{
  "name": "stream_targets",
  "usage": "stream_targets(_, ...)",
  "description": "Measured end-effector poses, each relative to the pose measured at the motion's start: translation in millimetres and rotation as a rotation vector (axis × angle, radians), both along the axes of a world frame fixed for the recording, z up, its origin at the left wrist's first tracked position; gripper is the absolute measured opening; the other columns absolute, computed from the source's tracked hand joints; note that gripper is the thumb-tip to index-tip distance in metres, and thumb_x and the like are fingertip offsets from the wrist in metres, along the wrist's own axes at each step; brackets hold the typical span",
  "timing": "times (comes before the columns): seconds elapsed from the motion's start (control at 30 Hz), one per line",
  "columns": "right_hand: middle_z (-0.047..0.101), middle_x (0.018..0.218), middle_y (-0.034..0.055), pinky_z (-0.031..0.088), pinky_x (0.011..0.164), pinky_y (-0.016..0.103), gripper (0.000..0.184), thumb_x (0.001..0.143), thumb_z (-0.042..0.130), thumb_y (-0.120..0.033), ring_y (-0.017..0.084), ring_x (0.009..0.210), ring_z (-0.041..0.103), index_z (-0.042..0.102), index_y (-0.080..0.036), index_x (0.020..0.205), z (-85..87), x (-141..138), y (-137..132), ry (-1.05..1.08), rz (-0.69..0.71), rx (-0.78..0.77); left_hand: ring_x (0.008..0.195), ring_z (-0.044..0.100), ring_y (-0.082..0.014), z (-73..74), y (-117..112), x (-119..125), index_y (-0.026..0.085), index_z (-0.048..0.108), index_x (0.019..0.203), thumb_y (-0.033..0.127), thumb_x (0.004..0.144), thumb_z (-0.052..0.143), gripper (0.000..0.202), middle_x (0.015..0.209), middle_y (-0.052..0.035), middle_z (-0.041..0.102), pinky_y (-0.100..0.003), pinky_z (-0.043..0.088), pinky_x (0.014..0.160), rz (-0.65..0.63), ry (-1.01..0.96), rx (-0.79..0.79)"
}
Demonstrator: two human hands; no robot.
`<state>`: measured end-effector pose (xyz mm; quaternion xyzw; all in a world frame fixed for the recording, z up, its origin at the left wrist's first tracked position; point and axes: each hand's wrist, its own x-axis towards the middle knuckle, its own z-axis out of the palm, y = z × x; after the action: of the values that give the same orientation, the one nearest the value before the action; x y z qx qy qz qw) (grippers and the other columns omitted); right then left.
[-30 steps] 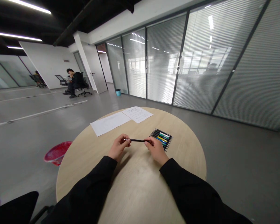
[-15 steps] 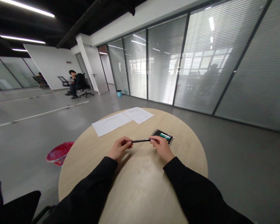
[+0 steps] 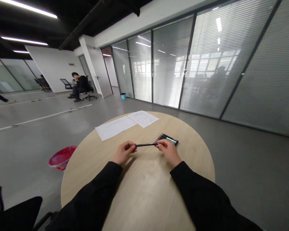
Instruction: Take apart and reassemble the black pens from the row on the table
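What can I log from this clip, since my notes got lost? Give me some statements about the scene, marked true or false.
1. The left hand and right hand both hold one black pen. True.
2. The table is round. True.
3. The pens in the row lie on top of the paper. False: the row of pens lies on the bare table, apart from the paper sheets.
4. A red bin stands on the table. False: the red bin stands on the floor, left of the table.
5. A seated person is in the background. True.
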<state>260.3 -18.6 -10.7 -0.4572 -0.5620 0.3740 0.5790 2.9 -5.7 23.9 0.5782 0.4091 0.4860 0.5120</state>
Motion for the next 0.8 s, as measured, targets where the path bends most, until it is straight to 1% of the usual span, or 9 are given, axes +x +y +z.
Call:
stream_targets(0.1, 0.073, 0.083, 0.0081, 0.053, 0.066, 0.032, 0.025, 0.075, 0.067, -0.037, 0.019, 0.068, 0.066, 0.070, -0.017, 0.091, -1.3, 0.4, 1.2, 0.027, -0.004, -0.017, 0.068, 0.065, -0.0150, -2.9, 1.0, 0.5, 0.014, 0.064, 0.083, 0.043, 0.068, 0.081, 0.036, 0.072, -0.0024, 0.069, -0.030, 0.052, 0.070, -0.001, -0.009, -0.002)
stream_targets(0.23, 0.071, 0.080, 0.0071, 0.052, 0.062, 0.030, 0.024, 0.073, 0.069, -0.036, 0.017, 0.065, 0.064, 0.068, -0.017, 0.087, 1.3, -1.2, 0.0, 0.090, 0.001, -0.031, 0.068, 0.065, -0.0146, -4.3, 0.9, 2.3, 0.015, 0.062, 0.083, 0.041, 0.068, 0.081, 0.035, 0.073, -0.0011, 0.068, -0.029, 0.052, 0.070, 0.005, -0.025, -0.002)
stream_targets(0.37, 0.071, 0.079, 0.0067, 0.051, 0.060, 0.028, 0.024, 0.071, 0.070, -0.035, 0.015, 0.063, 0.063, 0.066, -0.016, 0.086, 4.2, -3.0, -2.0, 0.145, 0.002, -0.053, 0.067, 0.064, -0.0142, -2.2, -0.9, 4.1, 0.015, 0.062, 0.083, 0.040, 0.069, 0.080, 0.034, 0.072, -0.0009, 0.067, -0.028, 0.051, 0.068, 0.009, -0.019, 0.012)
stream_targets(0.53, 0.071, 0.078, 0.0067, 0.050, 0.060, 0.028, 0.026, 0.071, 0.070, -0.037, 0.016, 0.063, 0.064, 0.065, -0.016, 0.086, 5.2, -4.3, -2.7, 0.174, -0.010, -0.060, 0.062, 0.061, -0.0122, 1.9, -2.4, 4.7, 0.015, 0.062, 0.081, 0.039, 0.070, 0.079, 0.032, 0.068, -0.0002, 0.066, -0.025, 0.047, 0.062, 0.003, 0.007, 0.039)
stream_targets(0.7, 0.071, 0.077, 0.0059, 0.049, 0.056, 0.027, 0.025, 0.072, 0.069, -0.038, 0.015, 0.060, 0.062, 0.065, -0.017, 0.084, 6.2, -4.5, -3.0, 0.158, -0.012, -0.050, 0.062, 0.059, -0.0123, 5.1, -5.0, 5.9, 0.015, 0.062, 0.080, 0.039, 0.070, 0.078, 0.030, 0.067, 0.0001, 0.065, -0.025, 0.046, 0.063, 0.005, 0.010, 0.049)
stream_targets(0.8, 0.070, 0.077, 0.0053, 0.048, 0.057, 0.027, 0.024, 0.072, 0.069, -0.037, 0.014, 0.061, 0.061, 0.065, -0.017, 0.084, 7.1, -4.4, -3.4, 0.149, -0.004, -0.048, 0.061, 0.058, -0.0124, 5.8, -6.3, 6.6, 0.015, 0.062, 0.078, 0.039, 0.072, 0.077, 0.029, 0.066, -0.0002, 0.065, -0.026, 0.045, 0.062, 0.002, 0.023, 0.057)
